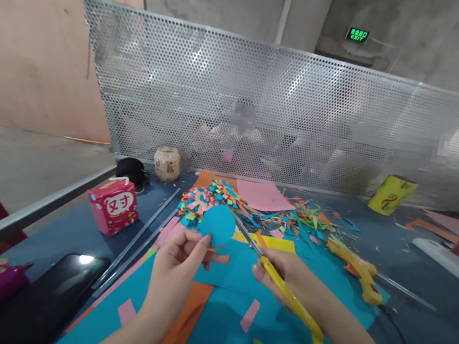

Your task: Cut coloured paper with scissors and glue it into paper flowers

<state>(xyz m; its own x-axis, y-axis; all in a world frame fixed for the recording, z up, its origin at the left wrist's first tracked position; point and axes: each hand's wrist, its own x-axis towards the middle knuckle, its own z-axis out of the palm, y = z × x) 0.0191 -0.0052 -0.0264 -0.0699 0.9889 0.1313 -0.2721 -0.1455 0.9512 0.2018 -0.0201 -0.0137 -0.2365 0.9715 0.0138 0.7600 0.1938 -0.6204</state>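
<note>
Between the thumb and fingers of my left hand [180,260] is a round blue paper disc [218,224], held upright over the table. A thin orange sliver shows at its lower edge by the thumb. My right hand [289,274] is closed around scissors [255,246] with yellow handles, their metal blades pointing up and left past the disc's right side. I cannot tell whether the blades touch the paper. Beneath both hands lie large blue sheets [224,316], with an orange sheet [191,308] and small pink and green strips on top.
Fringed paper flowers [196,200] and a heap of shreds [314,214] lie behind the hands. A yellow glue gun [356,267] with a cable is at right. A red box [113,206] and black phone [46,297] are left. A perforated metal screen [223,101] borders the table's back.
</note>
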